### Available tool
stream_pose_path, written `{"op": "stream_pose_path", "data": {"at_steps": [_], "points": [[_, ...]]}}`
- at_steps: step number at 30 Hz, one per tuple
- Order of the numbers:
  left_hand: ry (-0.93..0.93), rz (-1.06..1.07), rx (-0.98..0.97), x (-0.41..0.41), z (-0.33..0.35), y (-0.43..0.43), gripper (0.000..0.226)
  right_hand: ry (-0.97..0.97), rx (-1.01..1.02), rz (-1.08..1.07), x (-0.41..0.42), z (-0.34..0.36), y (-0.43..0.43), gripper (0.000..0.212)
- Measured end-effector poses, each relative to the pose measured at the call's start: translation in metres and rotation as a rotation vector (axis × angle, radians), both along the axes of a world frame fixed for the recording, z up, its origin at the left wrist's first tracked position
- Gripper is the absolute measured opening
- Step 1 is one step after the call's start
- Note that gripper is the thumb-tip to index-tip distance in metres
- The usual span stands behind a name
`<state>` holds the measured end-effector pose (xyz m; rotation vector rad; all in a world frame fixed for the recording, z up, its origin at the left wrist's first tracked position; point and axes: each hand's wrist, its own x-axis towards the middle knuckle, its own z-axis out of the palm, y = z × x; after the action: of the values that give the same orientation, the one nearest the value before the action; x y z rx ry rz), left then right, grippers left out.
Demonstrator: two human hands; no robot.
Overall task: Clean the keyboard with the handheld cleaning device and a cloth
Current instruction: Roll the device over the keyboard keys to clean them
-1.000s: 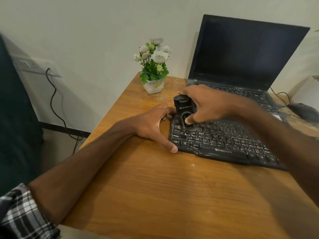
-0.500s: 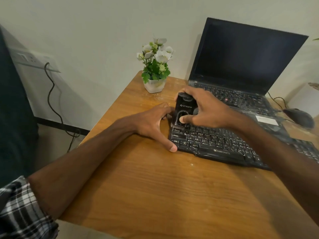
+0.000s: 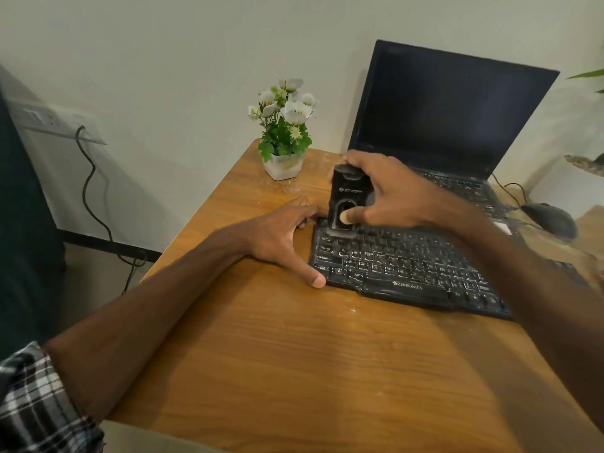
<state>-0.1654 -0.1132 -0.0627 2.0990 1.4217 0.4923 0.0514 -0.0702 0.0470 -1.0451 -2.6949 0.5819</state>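
Note:
A black keyboard (image 3: 405, 269), dusted with white specks, lies on the wooden table (image 3: 294, 371) in front of a laptop. My right hand (image 3: 389, 194) grips a black handheld cleaning device (image 3: 345, 194) upright, its lower end on the keys at the keyboard's far left corner, thumb on its front. My left hand (image 3: 281, 233) rests on the table against the keyboard's left edge, thumb at the near corner, fingers at the far corner. No cloth is in sight.
An open black laptop (image 3: 454, 119) stands behind the keyboard. A small pot of white flowers (image 3: 286, 132) sits at the table's far left. A black mouse (image 3: 549, 220) with a cable lies at the right. A wall socket and cord (image 3: 88, 178) are left of the table.
The device and my right hand stay at the keyboard's far left corner, shifting only slightly. My left hand keeps its place on the keyboard's left edge. The view has moved a little.

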Motion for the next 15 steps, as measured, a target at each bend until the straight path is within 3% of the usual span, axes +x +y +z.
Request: {"op": "stream_pose_path", "data": {"at_steps": [6, 15], "points": [[-0.001, 0.011, -0.027, 0.0, -0.001, 0.0, 0.125, 0.109, -0.078, -0.045, 0.012, -0.022, -0.009, 0.058], [-0.048, -0.008, -0.013, 0.002, 0.002, -0.004, 0.12, 0.039, -0.105, -0.065, 0.042, -0.017, -0.002, 0.06]]}}
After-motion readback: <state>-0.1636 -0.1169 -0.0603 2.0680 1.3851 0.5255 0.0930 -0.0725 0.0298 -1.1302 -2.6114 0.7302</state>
